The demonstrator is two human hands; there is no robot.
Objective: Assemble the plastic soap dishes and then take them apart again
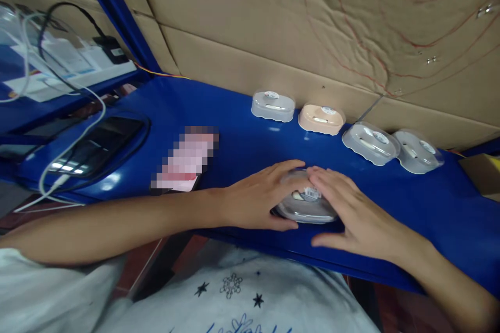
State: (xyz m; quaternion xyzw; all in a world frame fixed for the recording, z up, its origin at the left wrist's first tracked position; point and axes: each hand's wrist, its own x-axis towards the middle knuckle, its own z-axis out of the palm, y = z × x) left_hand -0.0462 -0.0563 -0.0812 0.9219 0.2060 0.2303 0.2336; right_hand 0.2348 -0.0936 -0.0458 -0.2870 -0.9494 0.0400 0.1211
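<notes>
A small clear plastic case [308, 207] with a white label lies on the blue table [242, 135] near its front edge. My left hand [260, 199] cups its left side, fingers over the lid. My right hand [347, 213] rests flat on its right side, fingertips meeting the left ones on top. Both hands press on the case and partly hide it.
Along the cardboard wall stand similar cases: a clear case [272, 105], a peach case [321, 119], and two clear cases [371, 143] [419, 151]. A blurred pink phone [186, 160] lies left of my hands. A dark phone [94, 148] with a white cable [74, 151] lies further left.
</notes>
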